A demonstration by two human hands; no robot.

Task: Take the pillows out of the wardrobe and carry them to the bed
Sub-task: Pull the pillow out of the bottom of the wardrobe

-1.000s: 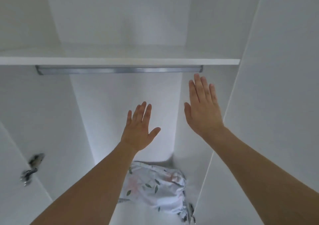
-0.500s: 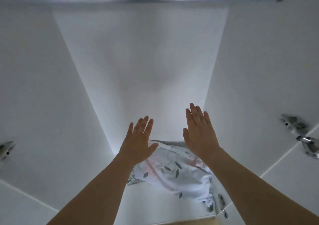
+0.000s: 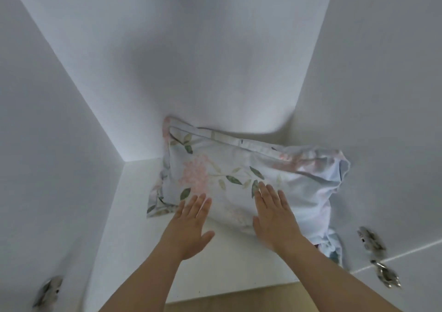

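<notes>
A pale blue pillow point(image 3: 229, 168) printed with pink flowers and green leaves lies on the white floor of the wardrobe point(image 3: 134, 216), pushed toward the back right corner. My left hand point(image 3: 191, 225) hovers flat over the pillow's near left edge, fingers spread, holding nothing. My right hand point(image 3: 275, 216) is flat over the pillow's near middle, fingers apart; I cannot tell if it touches the fabric. Only one pillow is visible.
White wardrobe walls rise on the left point(image 3: 47, 120), back point(image 3: 191, 48) and right point(image 3: 382, 96). Metal door hinges sit at the lower left point(image 3: 49, 290) and on the right side point(image 3: 370, 240), with another hinge point(image 3: 387, 274) below. A strip of wooden floor point(image 3: 263, 297) shows in front.
The view has tilted down from the shelf and rail to the wardrobe floor. Both hands have lowered from in front of the back wall to just over the pillow.
</notes>
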